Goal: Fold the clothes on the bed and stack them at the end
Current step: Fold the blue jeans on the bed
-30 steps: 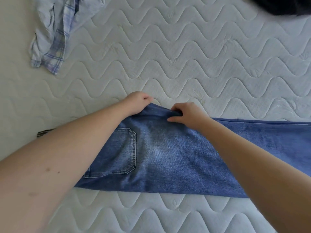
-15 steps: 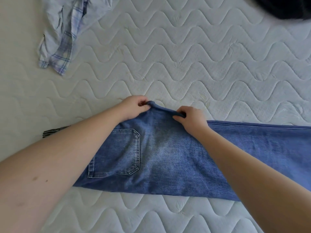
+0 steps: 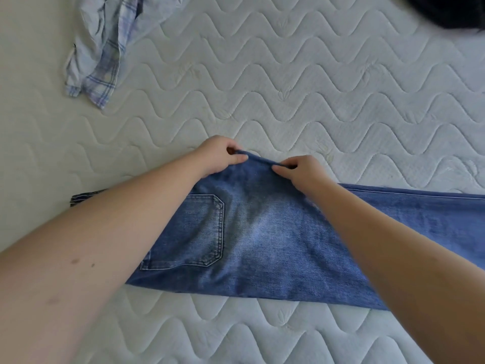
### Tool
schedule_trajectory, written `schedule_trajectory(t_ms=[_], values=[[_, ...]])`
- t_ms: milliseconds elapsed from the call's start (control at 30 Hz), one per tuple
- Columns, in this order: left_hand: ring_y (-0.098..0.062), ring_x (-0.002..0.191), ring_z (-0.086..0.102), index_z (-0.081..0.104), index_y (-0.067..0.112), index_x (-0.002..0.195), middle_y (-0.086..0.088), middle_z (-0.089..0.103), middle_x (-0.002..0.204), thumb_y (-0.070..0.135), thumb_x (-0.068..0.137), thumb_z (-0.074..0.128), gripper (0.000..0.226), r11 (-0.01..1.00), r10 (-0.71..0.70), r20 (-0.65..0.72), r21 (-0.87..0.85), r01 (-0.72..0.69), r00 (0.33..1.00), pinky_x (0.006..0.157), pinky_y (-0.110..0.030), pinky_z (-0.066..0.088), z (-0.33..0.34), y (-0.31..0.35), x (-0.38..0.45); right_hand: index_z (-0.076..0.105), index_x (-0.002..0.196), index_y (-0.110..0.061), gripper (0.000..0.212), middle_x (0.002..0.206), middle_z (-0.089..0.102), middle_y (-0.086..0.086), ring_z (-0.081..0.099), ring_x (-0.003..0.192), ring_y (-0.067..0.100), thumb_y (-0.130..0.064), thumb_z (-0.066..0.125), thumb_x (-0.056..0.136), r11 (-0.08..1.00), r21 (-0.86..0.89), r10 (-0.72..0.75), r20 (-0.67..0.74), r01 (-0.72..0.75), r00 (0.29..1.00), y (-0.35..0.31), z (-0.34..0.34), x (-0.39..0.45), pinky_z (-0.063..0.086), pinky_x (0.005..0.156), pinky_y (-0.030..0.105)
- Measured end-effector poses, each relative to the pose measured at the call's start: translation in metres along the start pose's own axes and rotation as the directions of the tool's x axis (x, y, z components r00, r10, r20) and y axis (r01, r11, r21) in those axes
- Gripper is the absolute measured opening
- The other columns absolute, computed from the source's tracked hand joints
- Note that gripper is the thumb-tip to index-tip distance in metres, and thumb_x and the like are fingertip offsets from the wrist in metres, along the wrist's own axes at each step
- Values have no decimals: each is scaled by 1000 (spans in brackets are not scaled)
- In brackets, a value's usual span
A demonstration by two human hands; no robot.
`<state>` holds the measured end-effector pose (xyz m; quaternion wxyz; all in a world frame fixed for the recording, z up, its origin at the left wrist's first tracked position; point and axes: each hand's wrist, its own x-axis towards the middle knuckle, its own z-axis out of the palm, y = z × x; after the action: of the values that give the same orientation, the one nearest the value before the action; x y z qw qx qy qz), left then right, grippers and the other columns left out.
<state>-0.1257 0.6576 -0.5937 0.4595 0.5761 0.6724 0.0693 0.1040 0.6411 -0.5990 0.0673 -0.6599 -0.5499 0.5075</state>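
Observation:
Blue jeans (image 3: 262,240) lie folded lengthwise across the white quilted mattress (image 3: 288,88), back pocket up, legs running off the right edge. My left hand (image 3: 219,157) pinches the far seat edge of the jeans, thumb on top and fingers curled under. Close beside it, my right hand (image 3: 299,172) pinches the same edge. The fabric between the two hands is raised into a small peak. My forearms hide the waistband at the left and part of the legs.
A crumpled light blue plaid shirt (image 3: 105,46) lies at the far left. A dark garment (image 3: 451,11) sits at the far right corner of the view. A small dark striped piece of cloth (image 3: 81,198) pokes out beside my left forearm.
Both hands have closed their pinch on the seat edge and lifted it slightly. The view has drifted, so the plaid shirt sits lower and further right in frame.

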Motion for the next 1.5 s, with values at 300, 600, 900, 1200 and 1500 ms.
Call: schedule_trajectory(t_ms=[300,600,900,1200,1500], values=[[-11,90,63,66,21,106,-1,69,102,9,88,69,22,966,2,-166,-254,-44,986,91,-25,50,22,3,-2,73,107,-13,18,103,71,5,63,97,23,-19,68,91,981,-180,-70,-5,68,998,0,2,-3,49,83,32],[-11,76,58,60,31,86,9,65,84,38,73,82,27,926,-25,184,375,-46,983,70,-26,38,-14,2,-15,73,105,-15,16,104,67,4,57,98,22,-21,65,92,934,-259,-296,-171,247,940,11,8,-17,36,79,25],[-28,95,56,63,11,99,-6,57,100,-5,72,68,32,786,502,-80,458,-416,861,77,-41,48,7,-7,-96,73,98,-2,25,93,65,14,57,88,37,11,65,77,680,-412,-705,-137,607,696,23,6,-73,48,76,38],[-29,69,53,69,15,122,-11,51,78,-8,77,64,51,437,752,-1,749,-498,660,65,-40,46,43,-47,-141,72,106,0,39,98,68,14,63,83,35,14,72,70,543,-566,-768,-36,620,640,76,37,-109,56,78,42],[-31,94,55,49,19,143,-11,54,101,24,84,58,59,498,547,32,790,-356,836,84,-44,49,78,-59,-162,68,122,-6,39,126,65,7,61,113,30,4,62,85,672,-505,-626,5,542,780,95,45,-129,47,102,43]])
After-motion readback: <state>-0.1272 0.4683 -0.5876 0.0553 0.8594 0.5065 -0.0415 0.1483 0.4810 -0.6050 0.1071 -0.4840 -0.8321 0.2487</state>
